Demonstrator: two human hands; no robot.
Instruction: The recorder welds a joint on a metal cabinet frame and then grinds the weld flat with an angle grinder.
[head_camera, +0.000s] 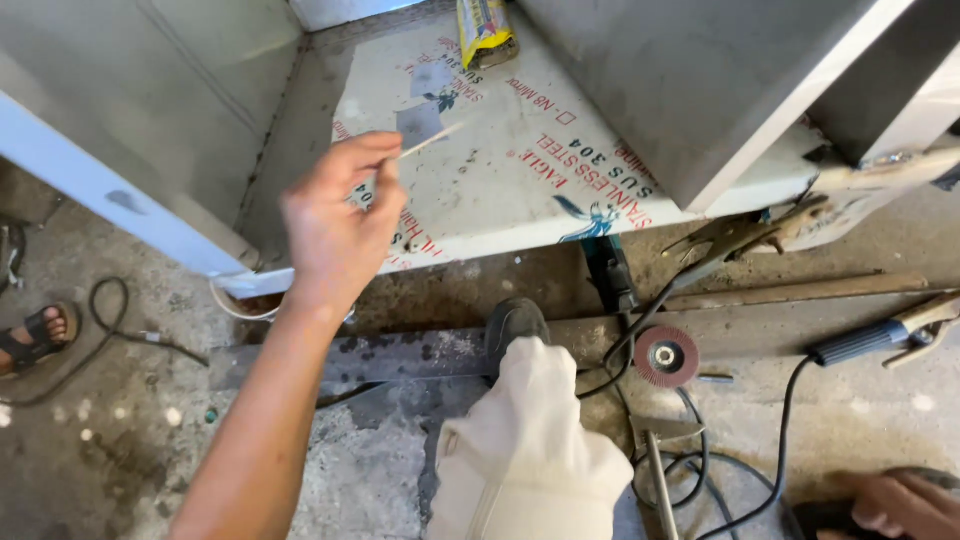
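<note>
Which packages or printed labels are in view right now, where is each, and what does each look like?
Yellow packet: top centre, lying on the sheet's far end, crumpled, yellow with dark print.
Protective film on steel sheet: centre, beyond the left hand, white, with repeated red lettering and small blue figures.
Grey patches: small squares on the film near the thin stick pinched in that hand.

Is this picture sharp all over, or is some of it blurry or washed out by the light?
Head view: the raised left hand and its thin stick are slightly motion-blurred; the film-covered steel sheet is bright, near glare; the grinder disc on the floor is fairly crisp; the right hand sits dim at the bottom corner.
</note>
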